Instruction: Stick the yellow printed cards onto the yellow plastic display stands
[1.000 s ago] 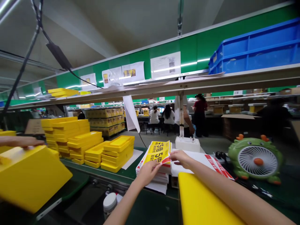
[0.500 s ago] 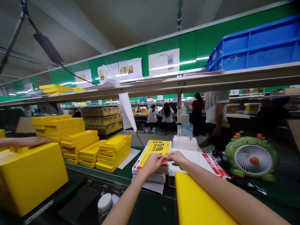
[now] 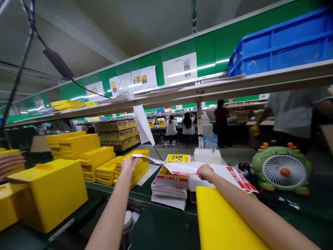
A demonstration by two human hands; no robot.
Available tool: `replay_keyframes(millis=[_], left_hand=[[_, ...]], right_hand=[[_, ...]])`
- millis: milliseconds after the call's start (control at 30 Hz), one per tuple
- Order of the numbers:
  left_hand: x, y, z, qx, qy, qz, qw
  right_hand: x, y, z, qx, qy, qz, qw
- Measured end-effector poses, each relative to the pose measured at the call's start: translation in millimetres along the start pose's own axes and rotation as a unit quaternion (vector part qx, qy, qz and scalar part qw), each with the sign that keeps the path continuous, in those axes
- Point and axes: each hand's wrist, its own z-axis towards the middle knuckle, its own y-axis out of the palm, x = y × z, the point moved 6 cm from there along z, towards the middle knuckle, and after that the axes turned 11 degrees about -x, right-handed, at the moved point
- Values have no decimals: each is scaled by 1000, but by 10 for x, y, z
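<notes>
A printed sheet [image 3: 179, 167], white with a red edge, is stretched between my two hands above a stack of printed sheets [image 3: 169, 191]. My left hand [image 3: 129, 164] pinches its left corner, in front of the yellow trays. At the other end, my right hand [image 3: 206, 172] grips the right corner. The stack's top shows yellow print with black characters. Below my right forearm stands a yellow box [image 3: 223, 218], partly hidden by the arm.
Stacks of yellow trays [image 3: 104, 170] and a large yellow box [image 3: 54, 194] stand left, beside another person's hand [image 3: 10, 165]. A green fan [image 3: 283, 170] and a white power box [image 3: 207, 156] sit right. Overhead, a shelf [image 3: 177, 95] carries a blue crate [image 3: 283, 41].
My hands have moved apart, lifting the sheet off the stack, the left hand going left and up. The large yellow box shifted right in view; the other person's hand left it.
</notes>
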Motion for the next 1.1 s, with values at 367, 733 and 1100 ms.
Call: replay_keyframes(millis=[367, 733, 1100], left_hand=[[929, 494, -2061, -224, 168, -120, 952], [661, 924, -3641, -369, 305, 340, 809], [-503, 888, -3558, -491, -18, 314, 812]], right_hand=[[-1020, 345, -1766, -12, -402, -154, 902], [3, -325, -3078, -210, -252, 165, 930], [600, -554, -3183, -260, -189, 157, 934]])
